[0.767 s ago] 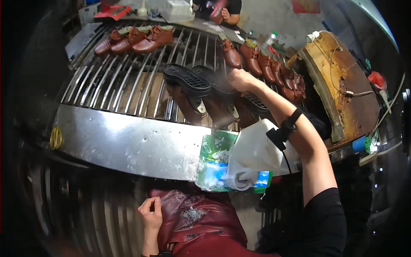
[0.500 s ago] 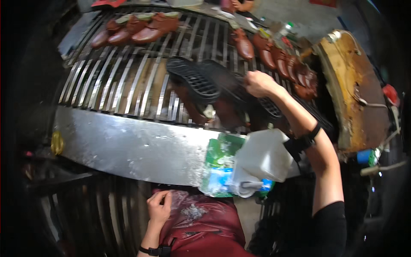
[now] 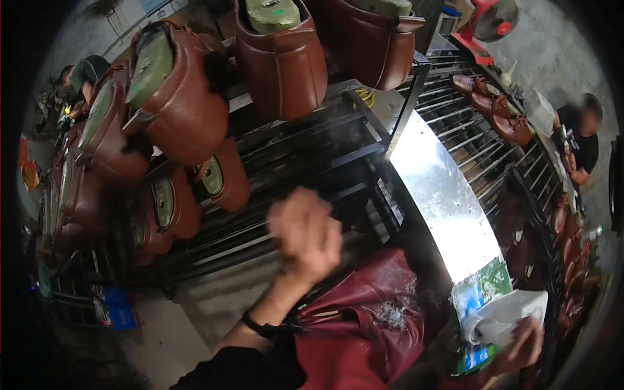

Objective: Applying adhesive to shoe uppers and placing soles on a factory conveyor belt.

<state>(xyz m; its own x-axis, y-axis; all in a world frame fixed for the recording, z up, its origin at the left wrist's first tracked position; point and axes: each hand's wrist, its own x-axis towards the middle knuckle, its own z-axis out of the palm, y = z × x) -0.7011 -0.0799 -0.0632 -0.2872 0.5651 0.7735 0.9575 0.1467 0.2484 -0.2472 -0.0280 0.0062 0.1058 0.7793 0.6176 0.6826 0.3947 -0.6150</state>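
Brown leather shoes (image 3: pixel 283 71) are standing in a row on a dark metal rack (image 3: pixel 406 127) at the upper left, their heels facing the person and pale green lasts (image 3: pixel 272 15) filling their openings. More brown shoes (image 3: pixel 224 179) are sitting on a lower level beneath them.

The left hand (image 3: pixel 304 231) is hovering in front of this rack, apart from the shoes, its back showing and its fingers seeming partly curled; motion is blurring them, so I cannot tell whether they are together or apart. A black band (image 3: pixel 261 327) is circling its wrist. The right hand (image 3: pixel 525 344) is overlapping a white plastic jug (image 3: pixel 520 305) at the lower right; I cannot tell whether its fingers are clamping on the jug or only passing in front of it.

The jug is resting on a green and blue sheet (image 3: pixel 473 296), which is lying over the end of the shiny metal worktop (image 3: pixel 448 201). Beyond the worktop, metal bars (image 3: pixel 455 117) are carrying finished-looking brown shoes (image 3: pixel 510 128) and, nearer, shoes with black soles (image 3: pixel 530 201). A dark red apron (image 3: pixel 354 351) is covering the person's lap, whitish residue (image 3: pixel 391 316) clinging to it. Another person (image 3: pixel 583 146) is working at the far right.
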